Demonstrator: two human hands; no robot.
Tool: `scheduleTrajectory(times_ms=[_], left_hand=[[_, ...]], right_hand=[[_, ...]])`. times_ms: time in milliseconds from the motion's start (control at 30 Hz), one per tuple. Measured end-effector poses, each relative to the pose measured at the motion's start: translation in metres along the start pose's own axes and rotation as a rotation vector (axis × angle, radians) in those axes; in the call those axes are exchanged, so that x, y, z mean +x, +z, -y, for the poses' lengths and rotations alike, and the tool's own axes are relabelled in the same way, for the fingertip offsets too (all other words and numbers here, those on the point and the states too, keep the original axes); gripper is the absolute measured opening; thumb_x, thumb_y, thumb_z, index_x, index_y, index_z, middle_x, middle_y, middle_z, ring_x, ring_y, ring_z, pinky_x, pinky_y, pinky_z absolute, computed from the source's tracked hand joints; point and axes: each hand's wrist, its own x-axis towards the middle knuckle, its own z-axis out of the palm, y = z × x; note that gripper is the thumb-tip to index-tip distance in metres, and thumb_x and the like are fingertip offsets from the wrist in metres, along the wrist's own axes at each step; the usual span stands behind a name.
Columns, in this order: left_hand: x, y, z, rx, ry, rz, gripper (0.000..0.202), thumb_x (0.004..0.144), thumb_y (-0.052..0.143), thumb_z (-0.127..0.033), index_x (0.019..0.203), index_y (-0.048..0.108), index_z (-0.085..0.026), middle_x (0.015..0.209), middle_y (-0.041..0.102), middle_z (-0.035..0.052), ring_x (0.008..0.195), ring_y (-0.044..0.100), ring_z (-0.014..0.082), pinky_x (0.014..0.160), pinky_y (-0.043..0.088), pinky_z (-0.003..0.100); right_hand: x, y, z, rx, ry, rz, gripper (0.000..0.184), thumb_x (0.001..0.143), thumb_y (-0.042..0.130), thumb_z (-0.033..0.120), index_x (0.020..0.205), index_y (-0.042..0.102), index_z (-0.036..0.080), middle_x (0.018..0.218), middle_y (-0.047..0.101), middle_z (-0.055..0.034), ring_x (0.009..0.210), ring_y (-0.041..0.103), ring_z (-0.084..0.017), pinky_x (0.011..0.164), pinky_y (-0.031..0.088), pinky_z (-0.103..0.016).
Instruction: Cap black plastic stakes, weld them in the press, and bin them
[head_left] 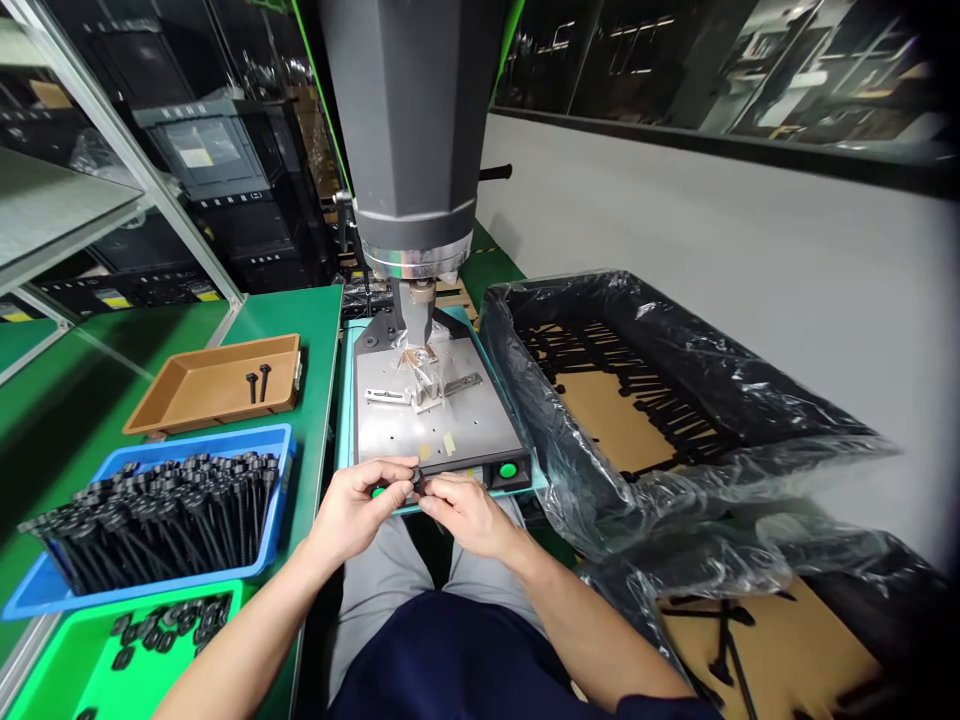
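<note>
My left hand [361, 508] and my right hand [471, 512] meet in front of the machine's base plate [405, 432]. Between their fingertips is a small black part [416, 478], mostly covered by the fingers. Both hands are closed on it. Beyond them, a metal fixture [426, 392] wrapped in clear film sits on the plate under the machine's tool head [416, 310]. A green button [508, 470] shows right of my right hand, and another green button [377, 492] is partly hidden behind my left fingers.
On the left bench stand a brown tray [187, 385] with two black bolt-like pieces, a blue bin [281, 470] packed with long black stems, and a green bin [82, 670] holding small black rings. To the right, plastic-lined boxes [600, 500] hold black pieces on cardboard.
</note>
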Motion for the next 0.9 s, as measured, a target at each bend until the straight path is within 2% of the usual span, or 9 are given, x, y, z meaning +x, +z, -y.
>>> scheduleTrajectory(times_ms=[267,533,733,833,900], left_hand=[[0.008,-0.007,-0.010,-0.062,-0.051,0.097,0.012,0.082,0.065,-0.027,0.084,0.071,-0.017,0.104,0.072,0.0099,0.100,0.066,0.0216,0.089,0.050,0.034],[0.019,-0.017,-0.017,-0.047,-0.099,0.253,0.012,0.080,0.067,-0.026,0.080,0.072,-0.016,0.102,0.070,0.0109,0.094,0.066,0.0206,0.081,0.050,0.030],[0.021,-0.006,-0.011,-0.113,-0.085,0.208,0.014,0.075,0.072,-0.027,0.083,0.068,-0.016,0.105,0.068,0.0107,0.093,0.065,0.0203,0.081,0.050,0.031],[0.025,-0.002,-0.005,-0.073,-0.031,0.141,0.014,0.076,0.071,-0.027,0.085,0.067,-0.017,0.103,0.069,0.0094,0.096,0.064,0.0211,0.086,0.049,0.034],[0.029,0.000,-0.001,-0.027,0.002,0.120,0.014,0.078,0.069,-0.029,0.088,0.067,-0.018,0.104,0.069,0.0087,0.098,0.064,0.0215,0.089,0.048,0.035]], right_hand=[[0.002,-0.010,-0.005,0.125,0.095,0.171,0.030,0.091,0.052,0.032,0.065,0.054,0.017,0.061,0.051,0.0036,0.057,0.042,-0.010,0.055,0.031,-0.022],[0.001,-0.011,0.002,0.044,0.039,0.094,0.032,0.091,0.052,0.031,0.062,0.050,0.018,0.064,0.054,0.0010,0.061,0.045,-0.012,0.060,0.033,-0.024],[0.003,-0.010,-0.002,0.143,0.094,0.102,0.028,0.089,0.054,0.027,0.063,0.049,0.017,0.059,0.043,0.0053,0.056,0.039,-0.009,0.055,0.029,-0.023],[0.006,-0.011,-0.004,0.178,0.092,-0.007,0.024,0.087,0.056,0.028,0.066,0.055,0.017,0.066,0.045,0.0033,0.061,0.042,-0.010,0.057,0.032,-0.023],[0.009,-0.011,-0.005,0.268,0.076,-0.077,0.021,0.087,0.057,0.033,0.075,0.060,0.017,0.075,0.050,0.0006,0.066,0.046,-0.012,0.059,0.036,-0.024]])
